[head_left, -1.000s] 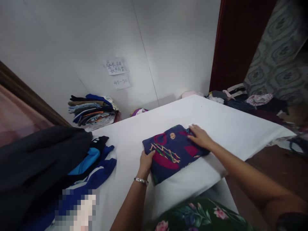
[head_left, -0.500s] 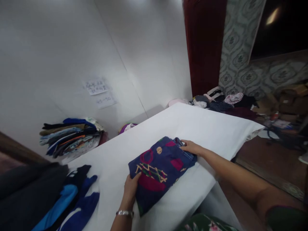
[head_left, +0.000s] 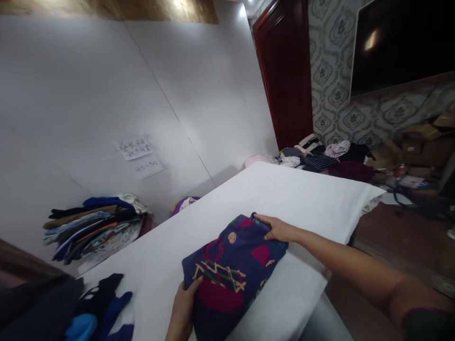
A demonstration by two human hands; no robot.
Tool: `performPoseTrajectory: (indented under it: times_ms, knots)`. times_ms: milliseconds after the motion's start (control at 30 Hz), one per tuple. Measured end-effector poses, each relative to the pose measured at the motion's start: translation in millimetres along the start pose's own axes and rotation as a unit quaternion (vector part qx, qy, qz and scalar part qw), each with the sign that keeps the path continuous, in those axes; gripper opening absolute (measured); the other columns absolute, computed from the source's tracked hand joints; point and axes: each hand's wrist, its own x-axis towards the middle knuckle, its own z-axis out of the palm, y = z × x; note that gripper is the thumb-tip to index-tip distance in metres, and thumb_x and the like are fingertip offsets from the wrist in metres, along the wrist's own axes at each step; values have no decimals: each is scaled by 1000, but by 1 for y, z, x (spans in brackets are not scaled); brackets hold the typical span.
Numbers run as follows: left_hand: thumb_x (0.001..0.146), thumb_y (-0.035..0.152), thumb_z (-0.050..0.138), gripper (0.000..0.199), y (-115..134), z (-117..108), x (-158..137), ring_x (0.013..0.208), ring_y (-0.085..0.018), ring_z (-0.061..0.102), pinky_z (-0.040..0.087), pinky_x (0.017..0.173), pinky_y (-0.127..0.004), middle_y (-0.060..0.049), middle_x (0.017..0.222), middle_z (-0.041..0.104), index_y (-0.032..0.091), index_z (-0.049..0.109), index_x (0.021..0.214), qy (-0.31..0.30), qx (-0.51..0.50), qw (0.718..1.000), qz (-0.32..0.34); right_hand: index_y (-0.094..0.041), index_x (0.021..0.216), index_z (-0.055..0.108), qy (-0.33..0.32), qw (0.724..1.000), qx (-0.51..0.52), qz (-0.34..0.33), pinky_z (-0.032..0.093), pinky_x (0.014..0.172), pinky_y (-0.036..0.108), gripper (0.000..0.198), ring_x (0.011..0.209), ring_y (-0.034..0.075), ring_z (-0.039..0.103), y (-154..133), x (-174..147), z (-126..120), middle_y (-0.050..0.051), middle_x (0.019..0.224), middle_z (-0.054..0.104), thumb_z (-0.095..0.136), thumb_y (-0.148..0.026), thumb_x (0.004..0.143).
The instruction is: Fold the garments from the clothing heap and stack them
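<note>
A folded navy garment [head_left: 231, 270] with magenta patches and tan zigzag lines lies at the near side of the white-covered table [head_left: 280, 194]. Its exact kind does not show. At its lower left edge, my left hand [head_left: 186, 300] has the thumb on top and the fingers hidden beneath the cloth. My right hand [head_left: 277, 228] grips the folded upper right edge, where a denim-like band of fabric shows under the fingers.
Stacked folded clothes [head_left: 99, 227] stand at the left by the white wall. Dark and blue clothes [head_left: 103, 308] lie at the near left. Beyond the table are a clothes heap [head_left: 320, 158] and cardboard boxes [head_left: 423, 147]. Paper notes [head_left: 138, 154] hang on the wall.
The view has tilted upward and shifted right, so more wall and door show. My right hand has wrapped further over the garment's upper right edge; my left hand keeps its hold.
</note>
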Motion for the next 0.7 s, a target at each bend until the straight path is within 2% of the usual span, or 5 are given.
performPoseTrajectory:
  times_ms: [167,300,500,600,700]
  knots:
    - [74,11,63,21,24,42,-15,81,-24,72,59,71,-33,-4,83,75,19,68,92,-148,-108,981,-66,-23,144,38,-7,999,50,-16,34,109,39,91,130,26,43,-15,6,-51,4,146,42,67,-14,59]
    - [74,9,63,25,38,90,-10,78,-23,72,59,74,-31,-9,85,75,11,68,98,-205,-114,970,-69,-22,145,35,12,999,31,10,40,104,37,91,128,26,46,-15,6,-97,3,144,44,64,-14,59]
    - [71,8,66,32,50,178,14,68,-21,71,59,69,-32,-10,79,74,10,66,103,-245,-113,962,-45,-26,142,41,60,987,-146,38,45,100,36,84,121,25,53,-8,17,-173,-1,140,50,58,-10,61]
    - [72,8,64,30,62,222,23,66,-20,70,58,68,-31,-9,75,73,10,66,101,-250,-122,959,-50,-25,142,42,82,962,-254,55,46,99,36,81,114,25,58,-11,33,-212,0,129,60,58,-10,64]
    - [70,8,66,27,76,262,32,68,-20,69,57,68,-31,-9,74,72,10,67,97,-246,-121,960,-59,-25,140,45,98,930,-351,48,42,103,36,79,118,26,55,-14,52,-244,1,127,61,58,-10,64]
